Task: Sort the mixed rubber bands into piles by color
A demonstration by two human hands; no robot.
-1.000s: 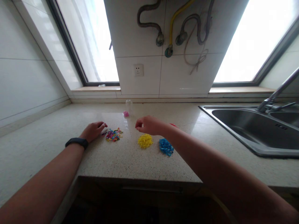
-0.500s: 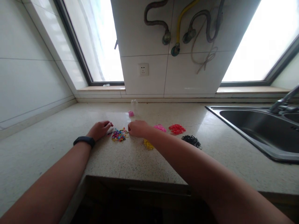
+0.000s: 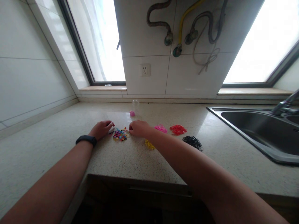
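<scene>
A small mixed pile of coloured rubber bands (image 3: 120, 135) lies on the speckled countertop (image 3: 46, 146). My left hand (image 3: 101, 128), with a black band on its wrist, rests curled at the pile's left edge. My right hand (image 3: 139, 128) is closed in a pinch at the pile's right edge; what its fingertips hold is too small to name. Sorted heaps lie to the right: yellow (image 3: 149, 144) half hidden under my right forearm, pink (image 3: 160, 128), red (image 3: 177, 129) and black (image 3: 192, 142).
A small clear bottle (image 3: 135, 105) and its pink cap (image 3: 132, 113) stand behind the pile. A steel sink (image 3: 257, 130) with a tap fills the right side. Hoses hang on the tiled wall above a socket (image 3: 144, 70). The counter's front edge runs near my elbows.
My right hand moved left from above the yellow heap to the mixed pile's right edge. The view shifted, bringing the pink, red and black heaps into sight; the blue heap is hidden now.
</scene>
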